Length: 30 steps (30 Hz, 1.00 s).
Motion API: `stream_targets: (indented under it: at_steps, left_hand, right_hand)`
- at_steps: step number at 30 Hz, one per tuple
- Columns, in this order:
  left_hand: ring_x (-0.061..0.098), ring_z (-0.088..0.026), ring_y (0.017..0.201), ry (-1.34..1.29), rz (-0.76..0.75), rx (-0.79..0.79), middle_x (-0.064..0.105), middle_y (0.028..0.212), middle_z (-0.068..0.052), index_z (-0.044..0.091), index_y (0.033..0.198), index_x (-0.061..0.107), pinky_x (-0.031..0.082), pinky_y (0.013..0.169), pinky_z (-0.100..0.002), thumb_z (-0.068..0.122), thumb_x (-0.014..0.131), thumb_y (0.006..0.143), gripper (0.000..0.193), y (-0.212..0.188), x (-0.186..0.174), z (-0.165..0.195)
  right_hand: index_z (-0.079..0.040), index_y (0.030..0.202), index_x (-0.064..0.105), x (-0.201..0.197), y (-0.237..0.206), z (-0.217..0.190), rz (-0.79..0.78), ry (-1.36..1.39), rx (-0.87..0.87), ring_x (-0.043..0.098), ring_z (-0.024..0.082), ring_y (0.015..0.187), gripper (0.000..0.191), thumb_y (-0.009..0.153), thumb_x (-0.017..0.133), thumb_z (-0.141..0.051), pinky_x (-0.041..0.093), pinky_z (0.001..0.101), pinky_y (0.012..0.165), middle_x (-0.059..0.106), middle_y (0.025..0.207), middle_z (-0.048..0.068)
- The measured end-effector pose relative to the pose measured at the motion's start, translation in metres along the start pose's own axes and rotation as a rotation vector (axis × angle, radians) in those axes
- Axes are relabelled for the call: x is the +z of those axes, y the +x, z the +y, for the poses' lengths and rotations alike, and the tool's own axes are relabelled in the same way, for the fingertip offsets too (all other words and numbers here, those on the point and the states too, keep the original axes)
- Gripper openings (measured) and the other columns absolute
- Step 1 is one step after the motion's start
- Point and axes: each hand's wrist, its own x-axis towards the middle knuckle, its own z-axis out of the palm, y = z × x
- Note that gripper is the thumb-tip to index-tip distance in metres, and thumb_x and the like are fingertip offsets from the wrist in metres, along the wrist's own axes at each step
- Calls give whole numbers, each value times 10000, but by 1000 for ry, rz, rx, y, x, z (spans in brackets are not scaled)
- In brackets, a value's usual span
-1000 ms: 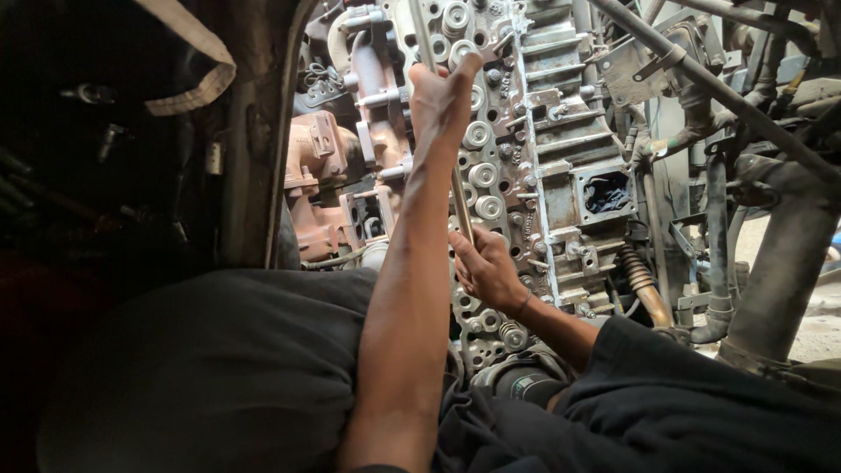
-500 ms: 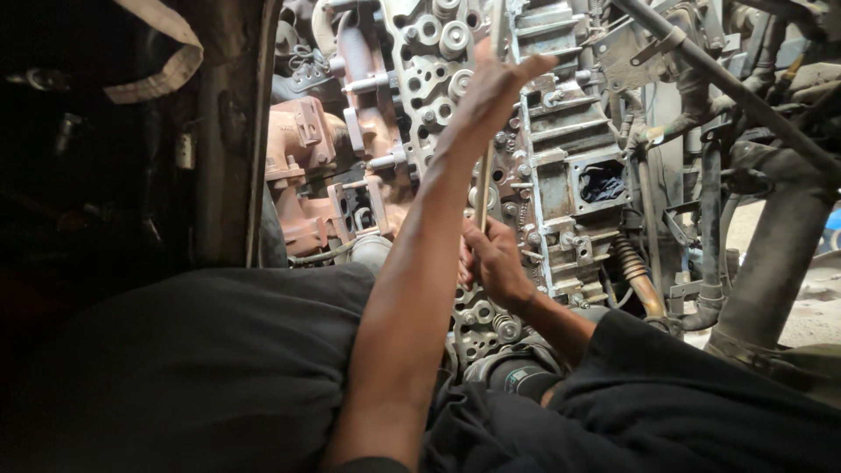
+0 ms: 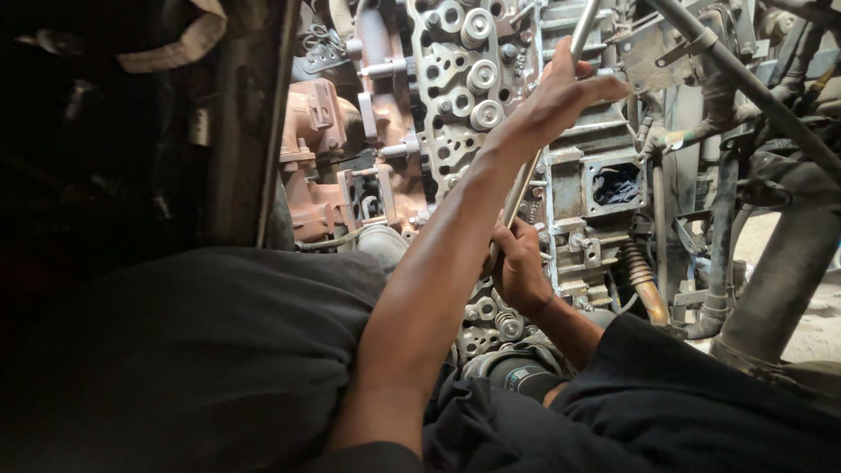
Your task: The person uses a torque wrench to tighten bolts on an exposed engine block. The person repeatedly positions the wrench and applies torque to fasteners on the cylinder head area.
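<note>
My fingers [image 3: 604,88] on the left hand [image 3: 552,101] are curled round a long bright metal bar [image 3: 534,166], high on its shaft; the thumb is stretched out to the right and the other fingers wrap behind the bar, so the grip is closed on it. The fingers of my right hand [image 3: 519,267] are folded tight round the lower end of the same bar, knuckles toward me, just where it meets the engine.

From the head camera, the bar runs steeply from the top edge of the view down to that lower hand, tilted a little to the left at the bottom. It lies across the face of a grey cylinder head [image 3: 460,105], which carries rows of valve springs [image 3: 480,74] and round ports. To the right of the bar sits a grey housing with a dark square opening [image 3: 618,184]. Left of the head is a rust-coloured manifold [image 3: 311,131]. A thick diagonal pipe [image 3: 745,83] crosses the upper right corner, with a fat hose [image 3: 784,271] below it. My dark sleeves fill the bottom of the view.
</note>
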Motion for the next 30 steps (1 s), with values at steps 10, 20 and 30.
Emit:
stream_targets:
  at_steps: [10, 20, 30]
  left_hand:
    - [532, -301, 1084, -99, 106, -87, 492, 1292, -247, 5, 1548, 205, 467, 858, -431, 621, 681, 758, 1109, -27, -37, 29]
    - [567, -354, 1029, -168, 273, -89, 433, 1403, -293, 34, 1592, 167, 544, 761, -447, 641, 653, 758, 1139, 0, -56, 28]
    - [545, -235, 642, -131, 820, -276, 610, 659, -117, -95, 771, 665, 351, 549, -500, 557, 553, 837, 665, -12, -83, 25]
  right_hand:
    - [-38, 846, 473, 10, 7, 9, -8, 65, 15, 467, 146, 384, 318, 1075, 520, -254, 415, 303, 345, 473, 555, 35]
    - [-89, 821, 439, 29, 6, -35, -28, -50, 22, 400, 97, 354, 347, 1086, 504, -302, 325, 263, 310, 415, 535, -8]
    - [-59, 859, 481, 20, 14, -22, -220, -163, 132, 417, 90, 362, 322, 1090, 486, -283, 367, 258, 341, 435, 536, -16]
